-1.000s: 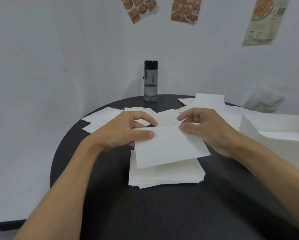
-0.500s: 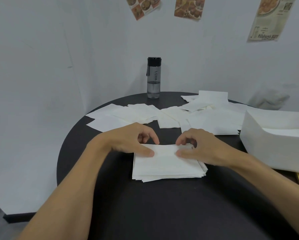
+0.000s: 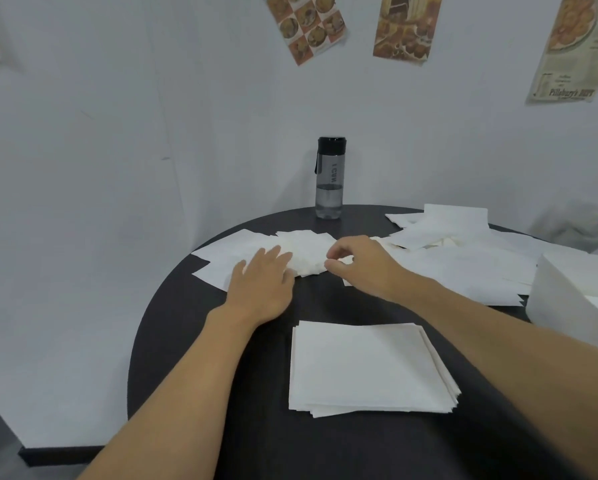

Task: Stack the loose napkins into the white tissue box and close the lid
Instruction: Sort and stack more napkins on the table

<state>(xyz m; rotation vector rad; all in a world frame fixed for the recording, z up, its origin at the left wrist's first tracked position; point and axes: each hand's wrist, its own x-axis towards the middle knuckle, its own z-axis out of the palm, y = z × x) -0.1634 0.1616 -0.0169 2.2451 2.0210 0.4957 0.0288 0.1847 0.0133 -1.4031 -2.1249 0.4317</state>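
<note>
**A:** What stands around the work?

**B:** A dark round bench (image 3: pixel 325 445); a water bottle (image 3: pixel 329 178) upright at its far edge, centre of the frame; food posters (image 3: pixel 406 27) on the wall along the top; nothing lies between the hands and the paper.

**A:** And the napkins?

**B:** Loose napkins (image 3: pixel 464 268) are scattered flat and overlapping across the middle of the frame, from centre-left to the right; a neat stack (image 3: pixel 370 368) lies flat in the lower centre, its wider side running left to right, its lower-right corners slightly fanned; the white tissue box (image 3: pixel 567 296) sits at the right edge, cut off by the frame, its top seemingly open.

**A:** The hands?

**B:** Both arms reach up the frame past the stack; the left hand (image 3: pixel 259 285) lies palm down on the loose sheets, fingers straight and together; the right hand (image 3: pixel 356 265) is curled, thumb and forefinger pinching the edge of a rumpled napkin (image 3: pixel 308 263) just beside the left fingertips.
</note>
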